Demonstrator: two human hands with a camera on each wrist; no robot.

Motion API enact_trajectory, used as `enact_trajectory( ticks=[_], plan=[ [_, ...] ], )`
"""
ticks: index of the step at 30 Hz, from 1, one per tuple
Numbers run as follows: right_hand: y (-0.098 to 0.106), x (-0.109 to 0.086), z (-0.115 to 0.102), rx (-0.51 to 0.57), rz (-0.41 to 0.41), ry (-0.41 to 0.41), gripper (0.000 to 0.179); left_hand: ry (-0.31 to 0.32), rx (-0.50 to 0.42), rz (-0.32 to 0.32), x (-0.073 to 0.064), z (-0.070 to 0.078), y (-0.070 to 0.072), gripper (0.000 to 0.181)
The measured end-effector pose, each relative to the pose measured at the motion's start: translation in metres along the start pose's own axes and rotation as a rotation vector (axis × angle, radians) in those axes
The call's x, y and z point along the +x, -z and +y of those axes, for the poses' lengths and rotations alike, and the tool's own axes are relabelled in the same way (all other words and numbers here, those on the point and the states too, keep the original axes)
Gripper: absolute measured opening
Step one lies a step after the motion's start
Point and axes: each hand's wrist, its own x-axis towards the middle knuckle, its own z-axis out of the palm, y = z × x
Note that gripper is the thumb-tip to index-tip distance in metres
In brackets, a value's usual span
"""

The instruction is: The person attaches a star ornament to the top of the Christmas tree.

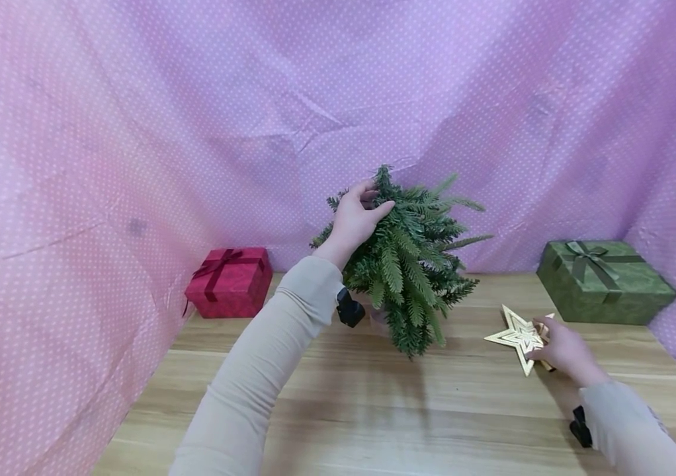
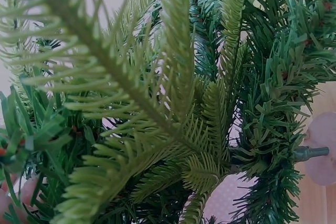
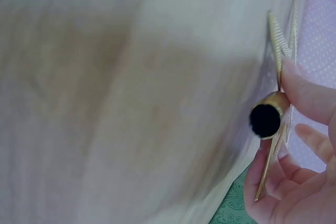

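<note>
A small artificial Christmas tree (image 1: 412,258) stands near the middle of the table, its top leaning left. Around its upper part my left hand (image 1: 354,215) curls, thumb in front and fingers partly hidden by the needles. Green branches (image 2: 173,129) fill the left wrist view, with the pale round base (image 2: 323,156) at its right edge. On the right, my right hand (image 1: 570,350) grips a gold star tree topper (image 1: 519,336) just above the table. The right wrist view shows the star edge-on between thumb and fingers, its hollow tube (image 3: 275,100) facing the camera.
A red gift box (image 1: 237,291) with a dark ribbon sits at the back left of the wooden table (image 1: 433,423). At the back right is a green gift box (image 1: 624,297) with a bow. Pink dotted cloth (image 1: 266,112) hangs behind and at both sides.
</note>
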Motion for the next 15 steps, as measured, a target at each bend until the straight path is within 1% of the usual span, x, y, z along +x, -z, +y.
enact_trajectory(
  ticks=[4,8,11,15],
  plan=[
    [0.0030,0.0005,-0.0001,-0.008,0.018,0.029,0.071,-0.001,-0.002,0.008,0.0002,0.0002,-0.0008,0.056],
    [0.0044,-0.0006,0.0005,-0.007,0.028,0.050,0.069,-0.002,-0.001,-0.001,0.0003,0.0002,-0.0010,0.056],
    [0.0048,-0.0015,0.0008,0.048,0.013,0.051,0.063,-0.001,-0.001,-0.010,-0.0002,0.0007,-0.0005,0.057],
    [0.0044,0.0003,0.0054,0.146,-0.047,-0.002,0.056,0.001,0.009,-0.011,-0.0010,0.0016,0.0004,0.056]
  ],
)
